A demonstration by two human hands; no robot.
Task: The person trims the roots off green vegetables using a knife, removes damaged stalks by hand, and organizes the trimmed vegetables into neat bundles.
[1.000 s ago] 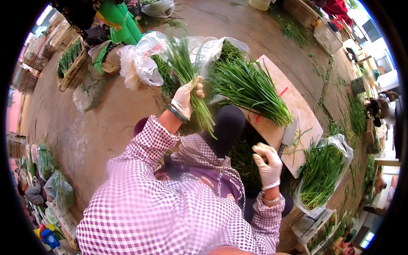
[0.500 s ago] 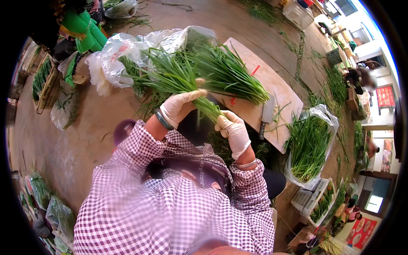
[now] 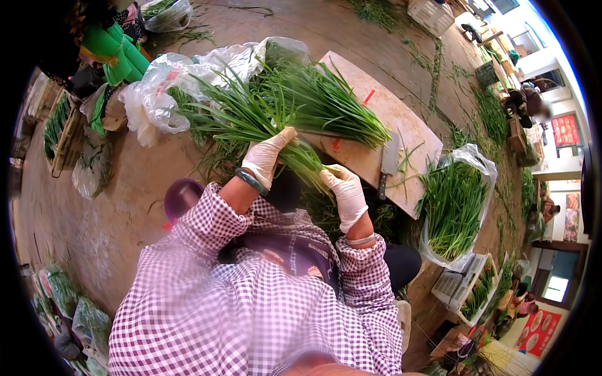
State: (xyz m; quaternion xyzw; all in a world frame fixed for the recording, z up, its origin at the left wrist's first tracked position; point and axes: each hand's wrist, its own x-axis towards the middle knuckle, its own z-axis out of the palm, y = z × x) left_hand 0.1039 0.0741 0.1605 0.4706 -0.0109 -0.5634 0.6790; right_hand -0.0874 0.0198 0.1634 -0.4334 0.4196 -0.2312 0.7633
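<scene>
Both hands wear pale thin gloves. My left hand (image 3: 269,156) wraps round a bunch of garlic chives (image 3: 244,116), whose long green leaves fan out toward the upper left. At the pale stem ends of that bunch, my right hand (image 3: 346,195) is closed with thumb and fingertips pinching the stems. Just beyond my hands, a larger pile of chives (image 3: 342,106) lies on a pale board (image 3: 407,128). A cleaver (image 3: 390,160) with a dark handle rests on the board to the right of that pile.
An open clear bag of chives (image 3: 454,210) stands right of the board, with a white crate (image 3: 453,289) nearer me. Crumpled plastic bags (image 3: 164,81) lie beyond my left hand. A purple bowl (image 3: 182,199) is by my left sleeve. Loose leaves litter the floor.
My left hand has turned slightly and the held leaves spread wider. The right hand stays at the stem ends. The whole view has shifted a little.
</scene>
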